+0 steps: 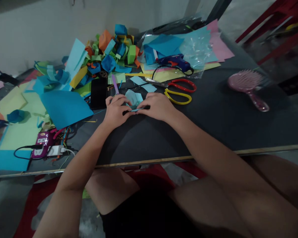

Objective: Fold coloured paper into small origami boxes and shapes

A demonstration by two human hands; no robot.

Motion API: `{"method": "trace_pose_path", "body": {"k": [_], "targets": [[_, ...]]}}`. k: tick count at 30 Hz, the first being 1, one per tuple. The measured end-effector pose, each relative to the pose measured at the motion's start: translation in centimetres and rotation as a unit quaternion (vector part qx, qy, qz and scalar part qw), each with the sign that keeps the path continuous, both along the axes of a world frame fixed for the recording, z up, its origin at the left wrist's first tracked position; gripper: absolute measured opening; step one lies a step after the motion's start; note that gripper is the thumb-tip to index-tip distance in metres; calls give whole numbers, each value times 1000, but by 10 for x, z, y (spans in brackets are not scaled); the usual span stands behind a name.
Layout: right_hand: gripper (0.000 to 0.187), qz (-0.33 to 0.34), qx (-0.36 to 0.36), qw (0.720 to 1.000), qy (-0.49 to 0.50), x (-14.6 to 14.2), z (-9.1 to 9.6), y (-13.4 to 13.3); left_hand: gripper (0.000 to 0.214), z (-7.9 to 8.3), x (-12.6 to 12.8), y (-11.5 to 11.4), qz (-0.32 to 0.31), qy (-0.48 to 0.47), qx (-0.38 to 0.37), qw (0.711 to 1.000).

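Observation:
Between my two hands is a small light blue piece of paper [134, 98], partly hidden by my fingers. My left hand [117, 110] pinches its near left edge between thumb and fingers. On the other side, my right hand [157, 106] pinches the near right edge, its thumb close to the left thumb. Scissors [180, 91] with one red and one yellow handle lie just beyond my right hand. A flat light blue paper piece [143, 84] rests past the fingers. Beyond my left hand is a purple strip-like object [115, 84], next to a black phone [98, 93].
A heap of folded colored paper [114, 53] stands against the wall. A blue glue gun [175, 62] with a cord lies on a plastic bag at the back. To the right is a pink hairbrush [248, 86]. A purple power strip [42, 144] sits front left beside blue sheets [66, 107].

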State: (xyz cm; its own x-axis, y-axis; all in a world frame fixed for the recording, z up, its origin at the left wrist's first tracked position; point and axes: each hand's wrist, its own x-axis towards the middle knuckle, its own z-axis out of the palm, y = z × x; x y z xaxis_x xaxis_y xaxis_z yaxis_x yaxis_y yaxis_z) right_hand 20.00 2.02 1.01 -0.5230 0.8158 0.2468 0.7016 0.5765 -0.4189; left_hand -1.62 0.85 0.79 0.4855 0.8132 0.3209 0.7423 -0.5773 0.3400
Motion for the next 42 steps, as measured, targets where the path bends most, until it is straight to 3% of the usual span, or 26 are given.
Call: {"method": "trace_pose_path", "body": {"k": [13,21,27,32,42], "targets": [[17,62,34,997,6,-5,-6,0,15,4,0,-3,-39,46,16,998],[24,60,69,996,4,-6,-2,-1,22,8,1,-2,-45,49,13,998],[28,79,48,996,-3,-5,-4,1,19,5,0,-1,-32,41,2,999],[20,75,45,996,11,-1,-3,2,18,4,-1,-1,-17,46,10,999],[17,57,36,998,-3,-2,-1,3,20,5,2,-5,-20,94,68,993]]}}
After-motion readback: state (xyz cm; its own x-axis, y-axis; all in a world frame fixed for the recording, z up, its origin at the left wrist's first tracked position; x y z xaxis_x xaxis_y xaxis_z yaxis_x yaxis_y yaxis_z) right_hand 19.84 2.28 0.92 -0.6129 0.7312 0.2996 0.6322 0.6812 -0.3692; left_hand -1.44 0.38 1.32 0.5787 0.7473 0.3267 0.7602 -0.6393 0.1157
